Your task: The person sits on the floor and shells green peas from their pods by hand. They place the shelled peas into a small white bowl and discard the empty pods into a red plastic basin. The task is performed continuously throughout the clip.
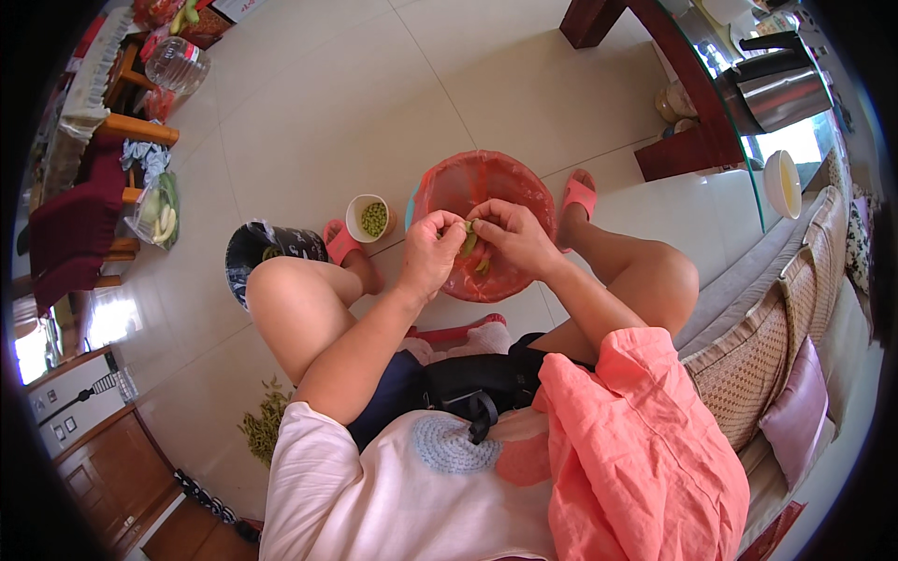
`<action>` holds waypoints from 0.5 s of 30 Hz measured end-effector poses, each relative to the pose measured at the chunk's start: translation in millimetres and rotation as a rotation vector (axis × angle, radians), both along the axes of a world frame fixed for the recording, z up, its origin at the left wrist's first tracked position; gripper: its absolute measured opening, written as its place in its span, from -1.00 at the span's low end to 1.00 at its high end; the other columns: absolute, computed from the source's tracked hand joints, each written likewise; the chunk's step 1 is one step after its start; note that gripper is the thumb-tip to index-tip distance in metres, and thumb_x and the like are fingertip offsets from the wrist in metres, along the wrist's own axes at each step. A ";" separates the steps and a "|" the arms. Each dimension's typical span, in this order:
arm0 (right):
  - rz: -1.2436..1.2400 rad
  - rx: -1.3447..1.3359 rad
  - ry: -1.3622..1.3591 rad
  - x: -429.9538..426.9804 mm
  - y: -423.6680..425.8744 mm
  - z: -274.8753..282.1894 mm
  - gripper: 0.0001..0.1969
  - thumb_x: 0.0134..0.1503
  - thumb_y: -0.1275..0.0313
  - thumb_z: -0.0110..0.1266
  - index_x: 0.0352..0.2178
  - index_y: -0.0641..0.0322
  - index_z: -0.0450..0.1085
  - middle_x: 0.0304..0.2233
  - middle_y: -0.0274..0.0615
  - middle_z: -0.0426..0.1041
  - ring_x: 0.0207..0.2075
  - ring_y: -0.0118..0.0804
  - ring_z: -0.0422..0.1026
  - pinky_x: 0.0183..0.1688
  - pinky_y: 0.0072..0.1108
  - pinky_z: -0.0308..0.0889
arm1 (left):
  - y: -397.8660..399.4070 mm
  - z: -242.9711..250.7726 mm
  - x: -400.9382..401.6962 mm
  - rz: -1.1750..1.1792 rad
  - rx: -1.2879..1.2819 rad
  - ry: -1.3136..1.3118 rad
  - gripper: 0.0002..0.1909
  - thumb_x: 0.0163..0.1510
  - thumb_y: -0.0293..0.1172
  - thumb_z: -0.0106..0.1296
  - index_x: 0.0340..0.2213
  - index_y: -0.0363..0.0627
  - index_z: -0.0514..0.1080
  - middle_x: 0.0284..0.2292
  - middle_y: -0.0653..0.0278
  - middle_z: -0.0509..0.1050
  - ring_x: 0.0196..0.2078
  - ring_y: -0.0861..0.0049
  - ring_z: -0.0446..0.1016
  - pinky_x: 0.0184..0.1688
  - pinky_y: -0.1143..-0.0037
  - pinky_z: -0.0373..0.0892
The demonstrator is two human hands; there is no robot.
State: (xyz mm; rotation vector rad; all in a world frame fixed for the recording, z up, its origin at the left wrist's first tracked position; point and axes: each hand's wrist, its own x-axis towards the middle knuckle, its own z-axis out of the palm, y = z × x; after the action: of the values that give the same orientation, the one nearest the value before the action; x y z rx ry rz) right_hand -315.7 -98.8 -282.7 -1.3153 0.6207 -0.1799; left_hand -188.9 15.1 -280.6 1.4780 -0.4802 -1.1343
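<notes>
Both of my hands meet over a bin lined with a red plastic bag point(449, 184). Between their fingertips is a green bean pod point(468, 242), pinched at its upper end by my left hand point(431, 245) and my right hand point(515, 235). Below the fingers, a few green pod pieces point(483, 265) show against the red liner. Just left of the bin stands a white paper tub point(356, 210) with shelled green beans point(374, 219) inside. A black patterned bucket point(295, 242) is by my left knee, its contents mostly hidden.
A heap of green pods point(265, 424) lies on the floor at my left side. Pink slippers point(581, 198) flank the bin. To the right are a glass-topped table point(747, 161) bearing a metal kettle point(786, 91) and a bowl point(780, 184), and a sofa point(744, 350). Chairs point(137, 130) stand at left.
</notes>
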 end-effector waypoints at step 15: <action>-0.287 0.669 -0.116 -3.4 -10.2 -0.8 -0.77 0.15 0.34 -0.12 -0.40 0.32 0.35 -0.50 -0.25 0.40 -0.45 -0.40 0.40 -0.37 -0.62 0.33 | -2.3 -3.7 8.7 0.067 0.274 0.294 -0.93 0.07 -0.43 -0.01 -0.43 -0.16 0.38 -0.63 0.54 0.26 -0.69 0.85 0.11 -0.69 0.75 0.00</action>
State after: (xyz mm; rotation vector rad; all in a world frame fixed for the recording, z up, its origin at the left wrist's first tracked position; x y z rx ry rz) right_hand -319.0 -109.0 -283.5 -0.5655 0.6909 -0.2543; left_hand -180.1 12.8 -284.3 1.5135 -0.0728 -1.3775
